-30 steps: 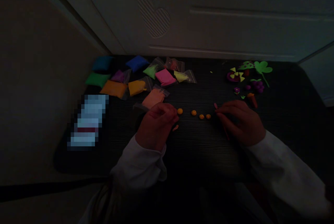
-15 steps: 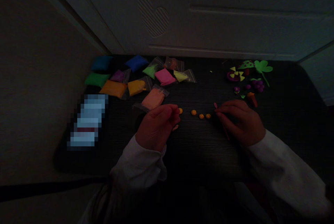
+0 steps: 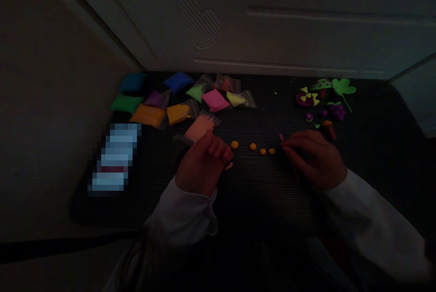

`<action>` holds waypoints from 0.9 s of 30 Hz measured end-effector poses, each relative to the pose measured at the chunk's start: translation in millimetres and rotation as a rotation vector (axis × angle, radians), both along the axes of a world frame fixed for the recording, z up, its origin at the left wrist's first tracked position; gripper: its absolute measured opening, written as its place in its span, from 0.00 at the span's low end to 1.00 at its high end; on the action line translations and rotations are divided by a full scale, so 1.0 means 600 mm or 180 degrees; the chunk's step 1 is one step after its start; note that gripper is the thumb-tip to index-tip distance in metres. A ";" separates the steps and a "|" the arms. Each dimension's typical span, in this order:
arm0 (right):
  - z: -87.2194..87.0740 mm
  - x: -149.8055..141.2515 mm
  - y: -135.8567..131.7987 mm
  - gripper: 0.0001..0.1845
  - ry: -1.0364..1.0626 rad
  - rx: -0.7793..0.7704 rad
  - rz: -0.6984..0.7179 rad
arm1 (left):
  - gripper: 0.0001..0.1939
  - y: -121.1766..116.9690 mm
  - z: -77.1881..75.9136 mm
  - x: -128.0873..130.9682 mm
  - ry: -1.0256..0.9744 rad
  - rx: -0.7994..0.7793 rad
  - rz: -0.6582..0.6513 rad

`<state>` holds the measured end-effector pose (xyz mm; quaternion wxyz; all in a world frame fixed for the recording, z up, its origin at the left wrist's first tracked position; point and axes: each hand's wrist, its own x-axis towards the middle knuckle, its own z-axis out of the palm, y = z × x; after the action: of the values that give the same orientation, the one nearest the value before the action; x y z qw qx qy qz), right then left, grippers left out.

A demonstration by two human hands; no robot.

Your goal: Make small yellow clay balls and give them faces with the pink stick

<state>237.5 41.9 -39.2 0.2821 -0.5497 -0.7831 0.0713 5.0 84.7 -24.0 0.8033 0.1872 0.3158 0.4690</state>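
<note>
My left hand [image 3: 205, 165] is turned palm inward with its fingers curled, just left of a plain yellow clay ball [image 3: 235, 145]. Anything inside those fingers is hidden. My right hand [image 3: 313, 159] pinches a thin pink modelling tool [image 3: 294, 171], whose flat tip pokes out beyond the fingertips. Between the hands, three small yellow-orange balls with dark specks lie in a row: one ball [image 3: 252, 146] apart, then a ball [image 3: 263, 151] and another ball [image 3: 271, 151] close together. By my left fingers rests a peach-coloured scrap [image 3: 229, 166].
Several bags of coloured clay, among them a peach bag [image 3: 200, 127] and a pink bag [image 3: 215, 100], cover the back left. A blurred lit phone [image 3: 116, 158] lies at the left. Finished clay pieces, including purple grapes [image 3: 337, 111] and a green clover [image 3: 344, 87], stand back right.
My left hand has drawn slightly left and rolled, its thumb now raised, uncovering the whole plain yellow ball. My right hand and the pink tool have stayed put.
</note>
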 end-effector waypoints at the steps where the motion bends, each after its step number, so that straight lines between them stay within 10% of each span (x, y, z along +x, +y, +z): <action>1: 0.000 0.000 0.000 0.07 -0.0010 0.0003 0.0002 | 0.15 0.000 0.000 0.000 0.0015 -0.0003 0.0004; 27: 0.000 0.002 -0.003 0.07 -0.0072 0.0082 -0.0026 | 0.06 -0.007 -0.015 -0.002 0.0382 0.0299 -0.0141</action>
<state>238.8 40.3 -39.3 0.2806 -0.5500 -0.7848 0.0537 4.0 80.4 -33.1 0.7834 0.2594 0.3368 0.4533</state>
